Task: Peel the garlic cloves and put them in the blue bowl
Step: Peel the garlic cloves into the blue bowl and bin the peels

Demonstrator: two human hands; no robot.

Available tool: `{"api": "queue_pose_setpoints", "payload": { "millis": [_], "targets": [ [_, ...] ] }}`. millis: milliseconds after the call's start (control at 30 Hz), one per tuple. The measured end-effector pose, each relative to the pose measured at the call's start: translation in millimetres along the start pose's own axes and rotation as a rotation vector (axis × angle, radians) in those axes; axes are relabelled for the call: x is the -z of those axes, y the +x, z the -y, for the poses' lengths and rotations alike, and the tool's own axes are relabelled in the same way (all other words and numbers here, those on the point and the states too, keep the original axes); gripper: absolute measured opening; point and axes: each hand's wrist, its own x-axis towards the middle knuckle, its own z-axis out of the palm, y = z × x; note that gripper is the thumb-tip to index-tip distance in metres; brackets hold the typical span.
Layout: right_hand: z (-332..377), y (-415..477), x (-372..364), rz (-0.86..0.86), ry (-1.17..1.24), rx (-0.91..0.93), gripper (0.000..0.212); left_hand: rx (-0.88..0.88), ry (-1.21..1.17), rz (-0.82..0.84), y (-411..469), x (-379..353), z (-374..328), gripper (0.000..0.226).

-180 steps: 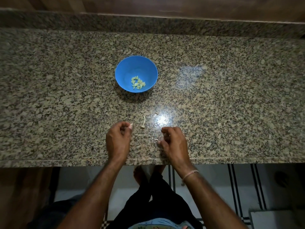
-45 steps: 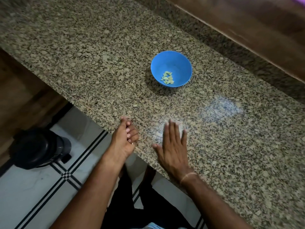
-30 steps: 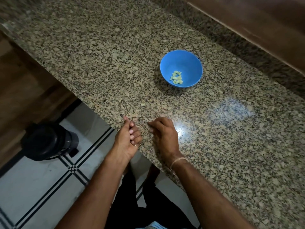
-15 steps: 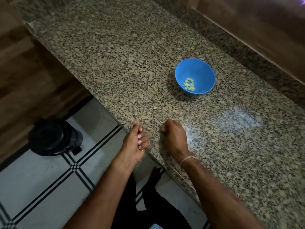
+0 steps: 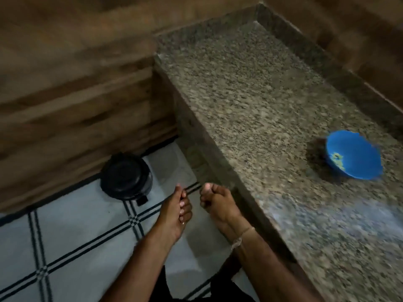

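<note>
Glossy speckled granite counter (image 5: 250, 110), wood-grain panels (image 5: 72, 88), tiled floor (image 5: 76, 227).

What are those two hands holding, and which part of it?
It cannot be told. The left hand is cupped and the right hand curled closed over the white black-lined tiled floor, and whatever may be inside them is hidden.

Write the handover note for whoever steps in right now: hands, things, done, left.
Left hand: off the granite counter, over the floor, fingers curled; contents hidden.
Right hand: beside it, also curled; contents hidden.
Blue bowl sits on the counter, peeled cloves inside.
Black bin stands on the floor ahead of the hands.
Done: some cloves peeled and bowled; no unpeeled ones visible, though the view is blurred.
Left: probably empty the hands into the bin, then check for stray cloves.
</note>
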Motion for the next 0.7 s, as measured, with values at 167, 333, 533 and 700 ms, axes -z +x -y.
{"api": "queue_pose_setpoints", "payload": {
  "millis": [167, 333, 533, 700],
  "targets": [
    [-17, 29, -120, 0.065, 0.116, -0.049, 0.028, -0.070, -0.049, -0.071, 2, 92, -87, 0.044],
    [-31, 52, -210, 0.082, 0.152, -0.130, 0.030, -0.095, -0.124, -0.166, 1, 168, -156, 0.044],
    [-44, 99, -271, 0.106, 0.103, -0.214, 0.026, -0.095, -0.170, -0.254, 20, 223, -204, 0.044],
    [-56, 151, -318, 0.113, 0.125, -0.336, 0.023, -0.056, -0.232, -0.337, 53, 257, -237, 0.045]
  ]
}}
